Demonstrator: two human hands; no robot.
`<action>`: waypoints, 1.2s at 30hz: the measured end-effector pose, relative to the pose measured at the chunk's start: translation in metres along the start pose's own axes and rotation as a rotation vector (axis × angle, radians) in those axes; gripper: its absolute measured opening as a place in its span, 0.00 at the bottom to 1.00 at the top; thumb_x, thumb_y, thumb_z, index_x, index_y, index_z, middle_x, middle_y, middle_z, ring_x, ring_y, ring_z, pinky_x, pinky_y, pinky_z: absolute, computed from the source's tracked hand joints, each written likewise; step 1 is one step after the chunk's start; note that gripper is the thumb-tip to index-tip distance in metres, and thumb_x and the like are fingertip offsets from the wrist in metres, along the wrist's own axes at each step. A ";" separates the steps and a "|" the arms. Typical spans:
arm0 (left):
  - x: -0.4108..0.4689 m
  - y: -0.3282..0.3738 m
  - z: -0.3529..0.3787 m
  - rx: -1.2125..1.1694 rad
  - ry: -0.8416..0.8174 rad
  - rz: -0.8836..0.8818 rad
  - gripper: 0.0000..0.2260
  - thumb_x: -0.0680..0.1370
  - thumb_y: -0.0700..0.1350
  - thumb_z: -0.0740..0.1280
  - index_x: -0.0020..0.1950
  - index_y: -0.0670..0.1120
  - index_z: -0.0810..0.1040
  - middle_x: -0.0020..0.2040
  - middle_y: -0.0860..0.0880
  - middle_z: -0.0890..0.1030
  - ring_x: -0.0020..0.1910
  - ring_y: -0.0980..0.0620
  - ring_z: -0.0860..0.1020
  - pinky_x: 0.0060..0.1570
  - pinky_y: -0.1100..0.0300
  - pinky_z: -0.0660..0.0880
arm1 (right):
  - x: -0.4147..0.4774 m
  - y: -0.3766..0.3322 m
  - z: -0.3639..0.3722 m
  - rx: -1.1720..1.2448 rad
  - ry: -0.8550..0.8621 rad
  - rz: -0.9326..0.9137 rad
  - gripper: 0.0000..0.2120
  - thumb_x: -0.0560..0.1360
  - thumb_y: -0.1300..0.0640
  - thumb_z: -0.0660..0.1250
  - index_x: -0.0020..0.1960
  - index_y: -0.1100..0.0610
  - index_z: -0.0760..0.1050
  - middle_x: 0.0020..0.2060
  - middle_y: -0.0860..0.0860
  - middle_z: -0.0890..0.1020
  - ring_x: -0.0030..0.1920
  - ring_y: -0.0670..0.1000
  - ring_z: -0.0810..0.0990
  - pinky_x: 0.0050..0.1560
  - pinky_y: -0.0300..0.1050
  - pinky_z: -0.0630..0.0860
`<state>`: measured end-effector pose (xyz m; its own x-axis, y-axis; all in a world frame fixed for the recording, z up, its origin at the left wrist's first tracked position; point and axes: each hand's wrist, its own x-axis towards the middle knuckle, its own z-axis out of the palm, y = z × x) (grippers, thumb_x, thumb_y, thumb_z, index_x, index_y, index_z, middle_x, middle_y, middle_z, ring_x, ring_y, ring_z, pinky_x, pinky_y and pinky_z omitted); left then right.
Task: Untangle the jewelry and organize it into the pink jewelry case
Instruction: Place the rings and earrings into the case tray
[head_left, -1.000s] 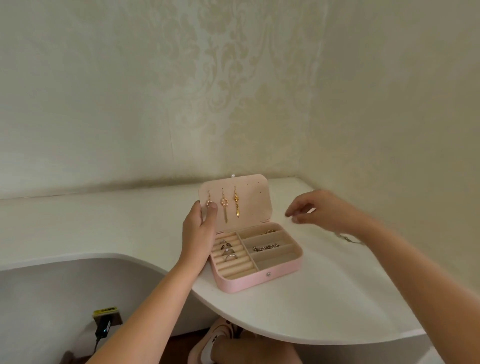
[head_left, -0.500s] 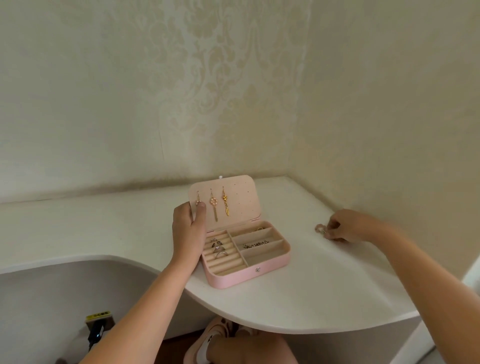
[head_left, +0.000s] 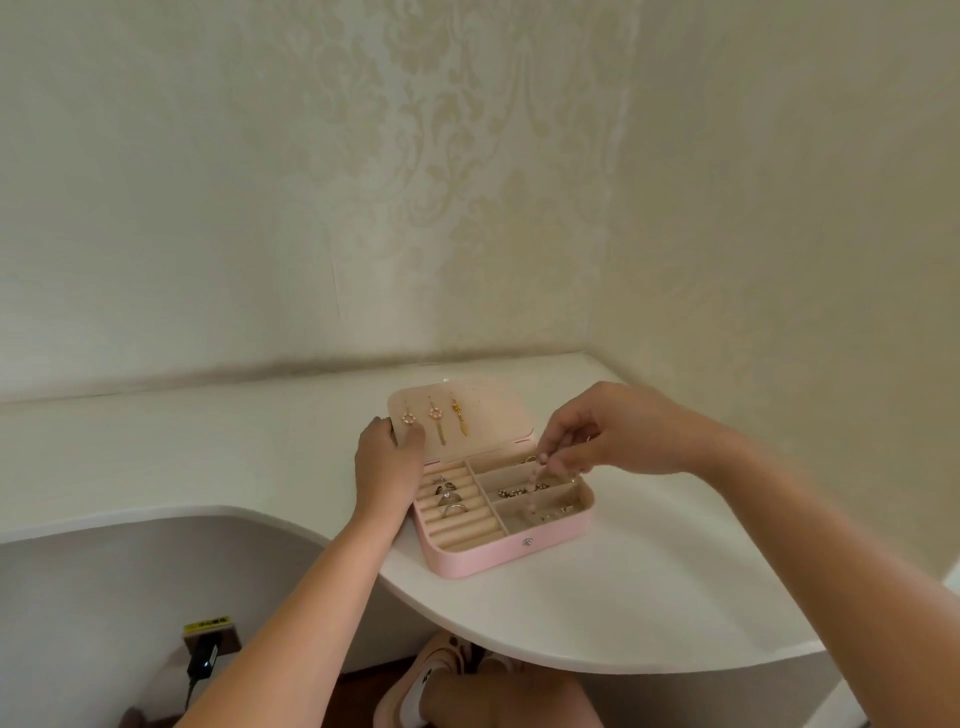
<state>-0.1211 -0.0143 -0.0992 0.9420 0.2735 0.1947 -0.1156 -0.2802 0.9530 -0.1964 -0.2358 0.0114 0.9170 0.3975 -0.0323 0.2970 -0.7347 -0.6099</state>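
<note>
A small piece (head_left: 537, 474), too blurred to name, is dangling long axis downward from the pinching fingertips of the right hand (head_left: 597, 434). It is hanging just above the right-hand compartments of the pink jewelry case (head_left: 519, 556), about over the divider between middle and near. The middle compartment is holding a sparkly chain (head_left: 514, 491), the left slots are holding rings (head_left: 451, 500), and three earrings (head_left: 436, 415) are hanging on the lid (head_left: 493, 415). The left hand (head_left: 384, 462) is gripping the lid's left edge and propping it up.
</note>
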 end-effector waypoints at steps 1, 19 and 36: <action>0.000 0.000 0.000 0.010 0.001 -0.002 0.06 0.78 0.42 0.61 0.47 0.41 0.76 0.45 0.45 0.80 0.44 0.45 0.78 0.35 0.59 0.68 | 0.001 -0.002 0.004 0.007 -0.016 -0.008 0.03 0.73 0.61 0.72 0.46 0.56 0.83 0.38 0.52 0.85 0.36 0.44 0.79 0.36 0.30 0.71; 0.002 0.003 0.000 0.053 -0.007 -0.014 0.08 0.78 0.40 0.60 0.46 0.41 0.79 0.40 0.48 0.80 0.38 0.51 0.75 0.30 0.63 0.64 | 0.000 0.021 0.005 -0.300 0.000 0.115 0.04 0.70 0.56 0.74 0.42 0.47 0.82 0.40 0.40 0.82 0.40 0.37 0.78 0.40 0.31 0.73; 0.010 -0.001 -0.004 -0.068 -0.043 -0.116 0.10 0.74 0.32 0.58 0.36 0.41 0.74 0.36 0.47 0.74 0.38 0.45 0.71 0.38 0.55 0.65 | 0.122 0.060 0.021 0.718 0.225 0.516 0.11 0.74 0.64 0.70 0.53 0.68 0.73 0.47 0.60 0.79 0.44 0.57 0.79 0.46 0.49 0.78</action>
<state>-0.1127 -0.0075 -0.0967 0.9627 0.2602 0.0738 -0.0252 -0.1855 0.9823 -0.0720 -0.2198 -0.0458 0.9426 -0.0580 -0.3288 -0.3328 -0.2423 -0.9113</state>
